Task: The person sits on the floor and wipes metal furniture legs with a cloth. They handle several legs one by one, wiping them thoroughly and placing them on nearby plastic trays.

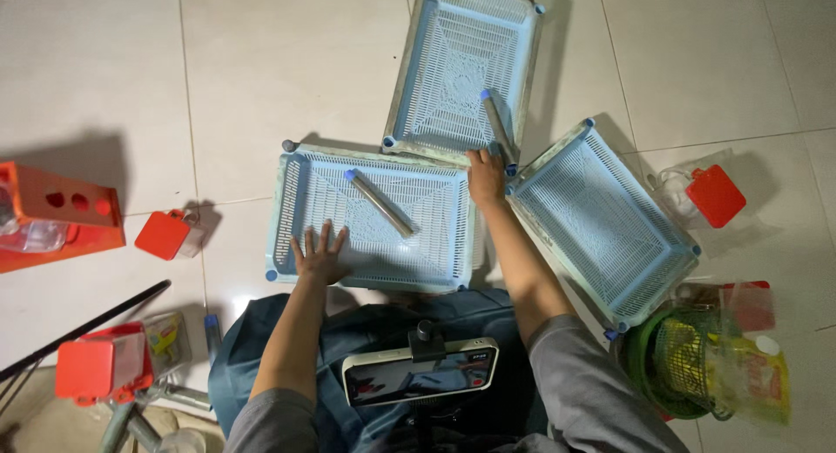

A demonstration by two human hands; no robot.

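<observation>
3 blue trays out on the floor. Your left hand lies flat, fingers spread, on the near tray, which has 1 grey tube inside. Your right hand sits at the far tray, fingers closed near its tube — gripping it? Can't tell. Right tray: no tube yet, so approx 2 of 3 filled.
</observation>
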